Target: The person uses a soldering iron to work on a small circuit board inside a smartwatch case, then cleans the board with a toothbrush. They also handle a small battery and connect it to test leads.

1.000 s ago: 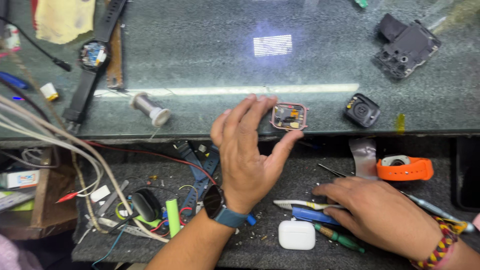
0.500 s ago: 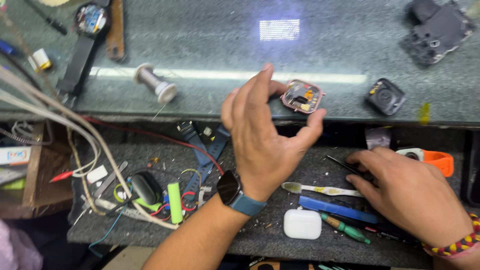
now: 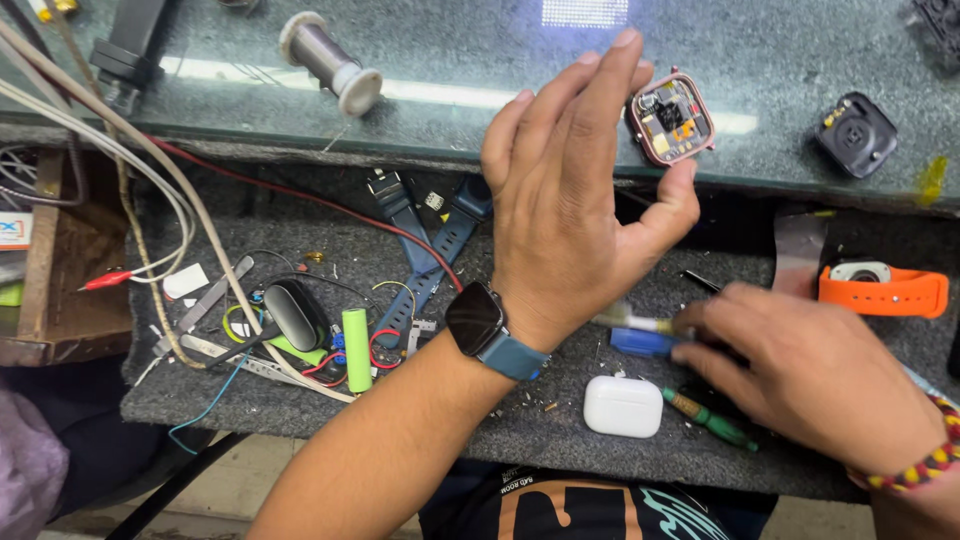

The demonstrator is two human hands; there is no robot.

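watch case (image 3: 671, 118) in left hand (image 3: 570, 200): pink rim, inside shows gold/orange + black parts. far surface (image 3: 450, 50): dark grey-green glass w/ bright white glare strip. near surface (image 3: 500, 420): dark grey felt mat. wrist watch (image 3: 476, 318): black face, teal-blue strap. loose straps (image 3: 425, 250): dark blue. battery cell (image 3: 356, 349): light green. earbud case (image 3: 622, 406): white. screwdriver (image 3: 710, 420): green handle. tool at right hand (image 3: 810, 375): blue. far-right watch (image 3: 882, 288): orange band. watch back (image 3: 855, 134): black. bracelet (image 3: 925, 465): red/yellow/black beads. wire (image 3: 300, 200): red. spool (image 3: 330, 60): grey wire, white ends.
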